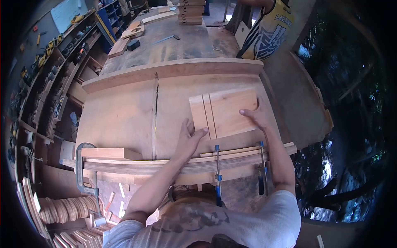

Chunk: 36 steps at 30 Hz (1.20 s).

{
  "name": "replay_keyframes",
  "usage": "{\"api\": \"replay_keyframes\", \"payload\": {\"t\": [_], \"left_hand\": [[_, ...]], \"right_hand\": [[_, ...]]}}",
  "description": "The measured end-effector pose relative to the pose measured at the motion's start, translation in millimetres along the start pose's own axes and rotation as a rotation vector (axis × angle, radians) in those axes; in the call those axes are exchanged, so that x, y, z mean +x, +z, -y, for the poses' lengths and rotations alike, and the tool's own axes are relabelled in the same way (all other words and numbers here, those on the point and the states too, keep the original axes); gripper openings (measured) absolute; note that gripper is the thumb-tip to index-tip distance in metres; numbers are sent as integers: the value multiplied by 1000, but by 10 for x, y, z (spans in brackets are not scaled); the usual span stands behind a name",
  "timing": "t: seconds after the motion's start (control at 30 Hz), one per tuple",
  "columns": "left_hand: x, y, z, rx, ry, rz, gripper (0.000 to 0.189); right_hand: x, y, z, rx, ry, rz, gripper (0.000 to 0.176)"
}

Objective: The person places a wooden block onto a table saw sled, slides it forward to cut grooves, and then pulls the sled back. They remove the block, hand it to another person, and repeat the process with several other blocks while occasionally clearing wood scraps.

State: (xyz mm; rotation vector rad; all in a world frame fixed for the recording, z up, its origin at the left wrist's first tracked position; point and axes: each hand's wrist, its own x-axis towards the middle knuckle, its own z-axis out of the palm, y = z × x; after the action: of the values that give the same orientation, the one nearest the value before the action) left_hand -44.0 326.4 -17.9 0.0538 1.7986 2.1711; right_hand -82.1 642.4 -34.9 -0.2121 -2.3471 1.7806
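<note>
Both hands hold a pale wooden board (233, 111) with two parallel grooves near its left end. My left hand (190, 136) grips the lower left corner, thumb on the top face. At the right edge my right hand (257, 115) has its thumb on the face, with the other fingers hidden behind. The board is slightly tilted over a plywood work surface (120, 115), which has a dark slot running through it left of the board. Along the near edge lies a layered wooden fence (140, 166), with a wood block (108, 153) at its left.
A C-clamp (79, 173) and blue-ended bar clamps (218, 177) hold the fence. A wooden rail (173, 69) crosses the far side. Beyond it, a try square (167, 38) and stacked wood (191, 11) lie on a bench. A person in a yellow jersey (266, 33) stands far right. Tool shelves (58, 91) line the left.
</note>
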Motion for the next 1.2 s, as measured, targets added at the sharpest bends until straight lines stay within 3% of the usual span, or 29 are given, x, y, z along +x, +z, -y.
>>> {"api": "replay_keyframes", "payload": {"t": [0.07,0.17,0.23,0.27,0.37,0.53,0.83,0.93,1.03,1.13,1.2], "left_hand": [[-263,-146,-230,-74,172,-77,89],[-714,-503,-417,140,297,-61,88],[-1039,-808,-512,276,286,-22,83],[-1164,-956,-419,325,349,-122,74],[-1556,-1330,-444,727,366,-354,64],[-1806,-1672,-272,1061,597,-590,55],[-1500,-1964,-218,1256,618,-725,47],[-1409,-2085,-157,1335,590,-742,47],[-1283,-2192,-80,1340,621,-747,48],[-1207,-2253,62,1316,683,-772,47],[-1185,-2263,121,1309,712,-788,47]], "right_hand": [[-205,43,465,317,-158,57,88],[-327,-19,835,229,-245,214,71],[-316,186,956,137,-552,385,62],[-296,319,1007,99,-724,463,58],[-421,750,1154,-96,-873,525,46],[-474,1233,1124,-224,-1237,633,56],[-154,1643,747,-218,-1437,687,62],[-82,1704,580,-148,-1387,698,61],[3,1688,428,-226,-1376,811,45],[8,1782,395,-218,-1447,755,59],[-8,1790,475,-225,-1481,766,57]]}}
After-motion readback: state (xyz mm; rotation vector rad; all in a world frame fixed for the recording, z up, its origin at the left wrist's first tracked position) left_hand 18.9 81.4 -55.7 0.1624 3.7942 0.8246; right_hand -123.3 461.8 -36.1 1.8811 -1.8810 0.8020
